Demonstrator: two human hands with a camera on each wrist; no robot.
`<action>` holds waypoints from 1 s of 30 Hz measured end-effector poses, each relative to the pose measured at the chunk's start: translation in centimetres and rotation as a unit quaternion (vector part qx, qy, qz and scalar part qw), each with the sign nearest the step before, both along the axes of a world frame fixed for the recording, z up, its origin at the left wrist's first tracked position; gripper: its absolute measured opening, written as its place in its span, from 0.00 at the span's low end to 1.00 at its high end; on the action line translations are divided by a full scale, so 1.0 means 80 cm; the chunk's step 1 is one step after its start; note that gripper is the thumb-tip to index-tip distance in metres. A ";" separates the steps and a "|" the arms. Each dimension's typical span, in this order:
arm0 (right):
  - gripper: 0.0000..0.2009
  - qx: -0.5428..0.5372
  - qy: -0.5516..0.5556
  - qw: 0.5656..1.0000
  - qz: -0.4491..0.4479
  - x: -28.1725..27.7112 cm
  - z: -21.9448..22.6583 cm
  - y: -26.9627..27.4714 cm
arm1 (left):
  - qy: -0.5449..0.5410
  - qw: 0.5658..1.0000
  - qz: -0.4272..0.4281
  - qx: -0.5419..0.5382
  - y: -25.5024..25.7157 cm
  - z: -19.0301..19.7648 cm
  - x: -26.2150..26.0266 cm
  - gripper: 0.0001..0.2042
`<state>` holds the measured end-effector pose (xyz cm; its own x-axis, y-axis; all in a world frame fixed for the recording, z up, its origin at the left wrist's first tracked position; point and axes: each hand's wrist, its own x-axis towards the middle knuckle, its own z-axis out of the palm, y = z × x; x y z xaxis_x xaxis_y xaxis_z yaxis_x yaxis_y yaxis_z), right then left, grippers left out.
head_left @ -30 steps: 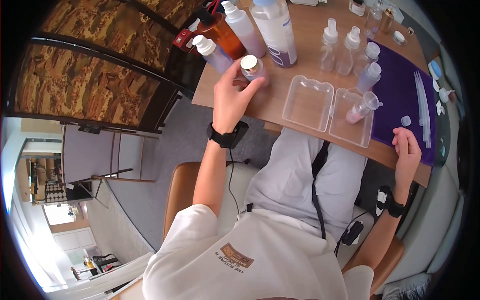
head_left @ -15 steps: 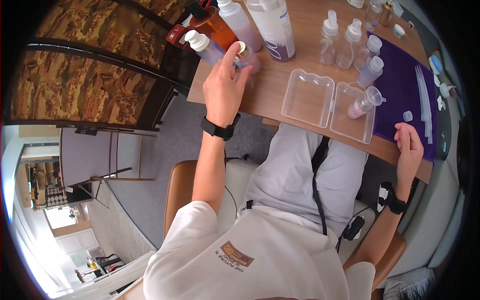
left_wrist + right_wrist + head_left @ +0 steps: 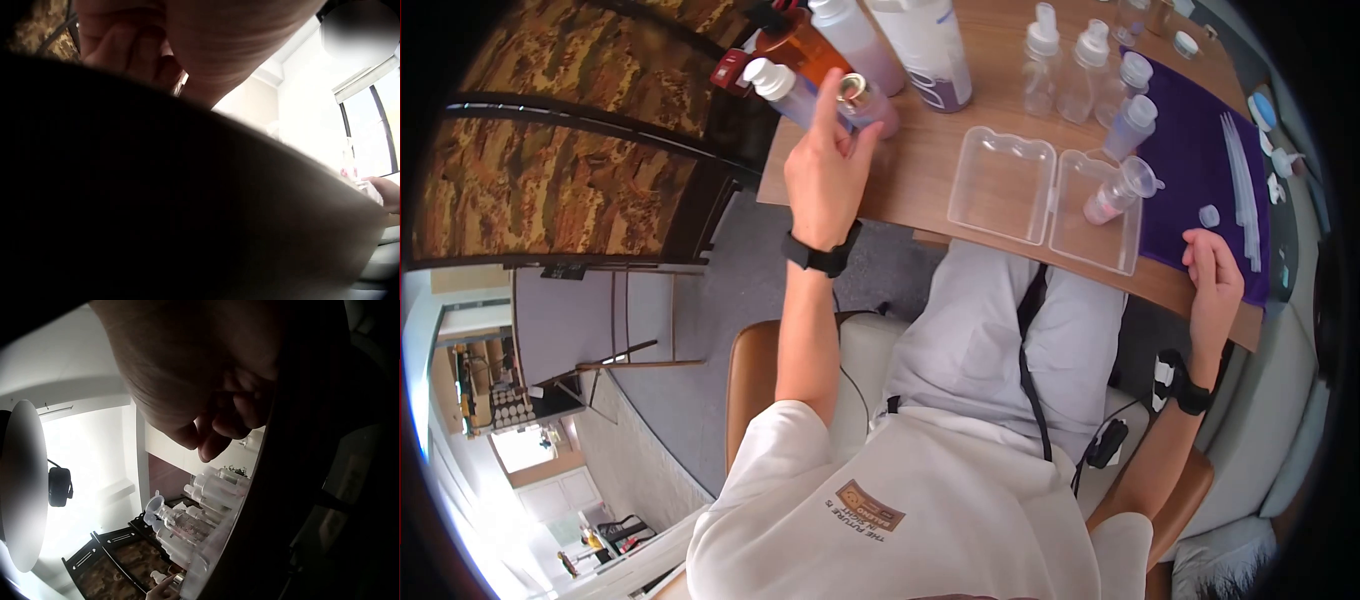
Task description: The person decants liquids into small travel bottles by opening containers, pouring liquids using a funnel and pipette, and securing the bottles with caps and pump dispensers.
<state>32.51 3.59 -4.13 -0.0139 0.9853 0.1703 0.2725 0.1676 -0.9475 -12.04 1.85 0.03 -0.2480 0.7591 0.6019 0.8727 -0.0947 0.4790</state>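
My left hand (image 3: pixel 825 190) is at the near-left side of a small pinkish bottle (image 3: pixel 880 115) with a shiny metallic top. Its index finger points up beside the top, and the thumb lies close to the bottle's near side; whether they touch it I cannot tell. The left wrist view is mostly dark, with the palm (image 3: pixel 219 37) at its top. Over the table's front right edge, my right hand (image 3: pixel 1215 285) hangs with loosely curled fingers and nothing in them. Just beyond it lies a small clear cap (image 3: pixel 1208 215). In the right wrist view its fingers (image 3: pixel 215 440) hold nothing.
Behind the left hand stand a white-pump bottle (image 3: pixel 772 80), an amber bottle (image 3: pixel 805 50) and a large refill bottle (image 3: pixel 930 50). An open clear case (image 3: pixel 1000 190) holds a small bottle with a funnel (image 3: pixel 1138 177). Clear bottles (image 3: pixel 1085 85) stand near a purple cloth (image 3: pixel 1190 150).
My left hand's thumb has come away from the bottle's right side to its near side, and the index finger has straightened upward. The head view has shifted slightly. My right hand has hardly moved.
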 end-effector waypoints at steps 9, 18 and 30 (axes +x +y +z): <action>0.10 -0.007 0.007 1.000 -0.019 -0.009 0.013 -0.002 | -0.166 0.953 -0.251 -0.028 -0.032 0.029 0.089 0.15; 0.09 0.018 0.012 1.000 0.000 -0.019 0.025 -0.004 | -0.176 0.932 -0.317 -0.014 -0.007 0.003 0.174 0.22; 0.12 -0.012 -0.020 0.997 0.068 -0.088 0.106 0.005 | -0.159 0.934 -0.321 -0.018 0.010 -0.001 0.198 0.20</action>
<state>25.43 4.01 4.34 -0.1532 0.9777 0.1435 0.2873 0.1830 -0.9402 3.84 2.65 -0.07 0.1036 0.8309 0.5467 0.4555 -0.5283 0.7165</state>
